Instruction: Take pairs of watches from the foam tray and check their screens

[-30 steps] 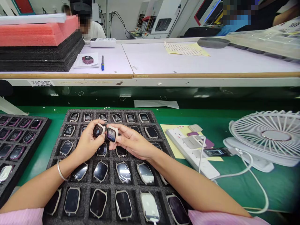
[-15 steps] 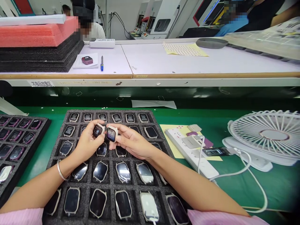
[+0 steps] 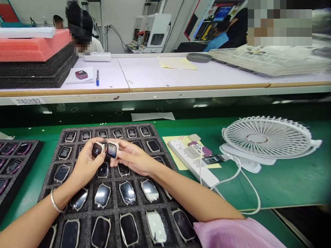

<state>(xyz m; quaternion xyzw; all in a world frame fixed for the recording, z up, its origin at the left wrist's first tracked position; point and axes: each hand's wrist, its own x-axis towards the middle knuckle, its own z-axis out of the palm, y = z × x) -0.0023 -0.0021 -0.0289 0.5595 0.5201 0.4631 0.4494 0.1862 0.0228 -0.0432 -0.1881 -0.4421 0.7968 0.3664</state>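
Observation:
My left hand (image 3: 87, 161) grips a smartwatch case (image 3: 97, 149) with a pale frame and a lit dark screen. Close beside it, my right hand (image 3: 134, 157) pinches a second pale smartwatch case (image 3: 112, 150), whose screen shows a bright, colourful face. Both are strapless and held face up over a dark grey foam tray (image 3: 89, 220). Pale-framed watch cases lie in the tray's pockets, among them a black-screened one (image 3: 129, 229). In the far row several show lit text, like this watch case (image 3: 70, 136). My forearms hide some pockets.
Left is another foam tray (image 3: 26, 175) with purple watch cases. A white power strip (image 3: 191, 162), cables and a white fan (image 3: 266, 137) stand right. Behind runs a raised shelf (image 3: 144, 77) with stacked foam (image 3: 33, 48) and a pen (image 3: 97, 78). People are beyond it.
The view has swung to the right, so everything sits further left in the picture. Both hands still hold the same two watch cases, side by side.

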